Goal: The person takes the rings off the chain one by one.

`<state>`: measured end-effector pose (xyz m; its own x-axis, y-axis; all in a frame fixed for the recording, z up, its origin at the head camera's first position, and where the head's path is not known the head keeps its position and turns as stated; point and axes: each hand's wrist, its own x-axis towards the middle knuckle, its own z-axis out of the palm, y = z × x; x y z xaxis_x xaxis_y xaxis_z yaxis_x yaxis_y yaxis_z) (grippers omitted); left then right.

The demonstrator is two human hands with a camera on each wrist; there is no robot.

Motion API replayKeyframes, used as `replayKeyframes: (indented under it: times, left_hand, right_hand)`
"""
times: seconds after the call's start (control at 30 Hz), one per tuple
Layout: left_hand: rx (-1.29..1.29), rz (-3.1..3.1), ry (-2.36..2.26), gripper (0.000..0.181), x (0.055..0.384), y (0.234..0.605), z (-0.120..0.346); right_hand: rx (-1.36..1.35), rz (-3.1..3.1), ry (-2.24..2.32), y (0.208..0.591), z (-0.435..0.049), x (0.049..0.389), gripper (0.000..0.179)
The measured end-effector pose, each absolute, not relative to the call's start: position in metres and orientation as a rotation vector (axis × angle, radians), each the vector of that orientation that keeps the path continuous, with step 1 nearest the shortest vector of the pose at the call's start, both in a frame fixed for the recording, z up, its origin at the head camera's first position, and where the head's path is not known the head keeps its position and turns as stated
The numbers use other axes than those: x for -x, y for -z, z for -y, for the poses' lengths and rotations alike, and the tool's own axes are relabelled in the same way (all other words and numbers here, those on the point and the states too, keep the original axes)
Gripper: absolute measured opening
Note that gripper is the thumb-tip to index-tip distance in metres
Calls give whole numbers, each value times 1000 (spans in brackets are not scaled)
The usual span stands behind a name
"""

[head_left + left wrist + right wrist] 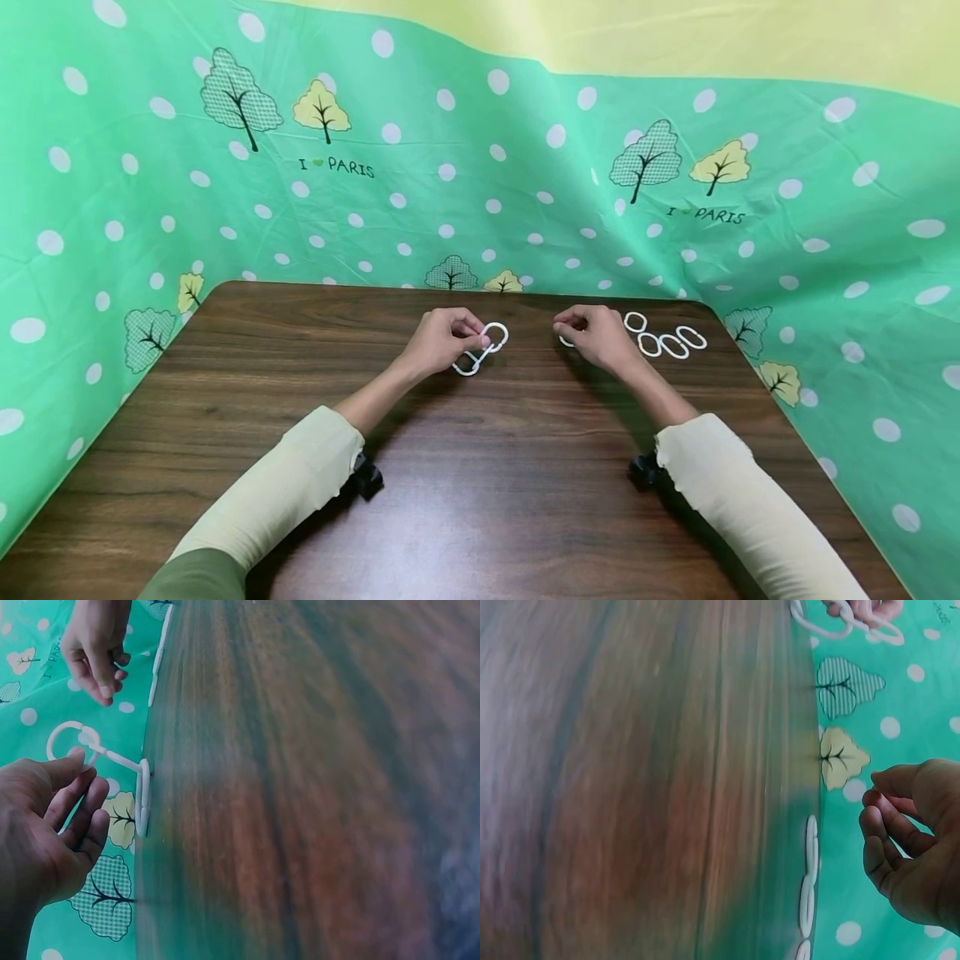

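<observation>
In the head view my left hand (444,340) pinches a white oval link (498,327) between thumb and fingertips. That link belongs to a short chain of white links. In the left wrist view, the chain's lower link (142,799) hangs down to the wooden table beside my left hand (49,825). My right hand (596,335) hovers above the table with its fingers loosely bent. Another white link (567,341) shows partly beneath its fingertips. The right wrist view shows nothing held between the thumb and fingers of the right hand (911,832).
Several white links (649,344) lie close together on the table right of my right hand. The dark wooden table (480,475) meets a green dotted cloth (420,208) along its back and sides. Dark devices (367,477) sit at both wrists.
</observation>
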<state>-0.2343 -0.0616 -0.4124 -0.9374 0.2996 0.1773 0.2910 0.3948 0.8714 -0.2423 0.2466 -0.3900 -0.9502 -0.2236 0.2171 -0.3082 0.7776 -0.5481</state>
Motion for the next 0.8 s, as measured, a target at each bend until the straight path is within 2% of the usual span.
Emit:
replayKeyframes:
  times: [0.8]
  left_hand:
    - [-561,-2648,-1614,12,236,412,62]
  right_hand:
    - [-582,2842,-1043,391,-196,232,22]
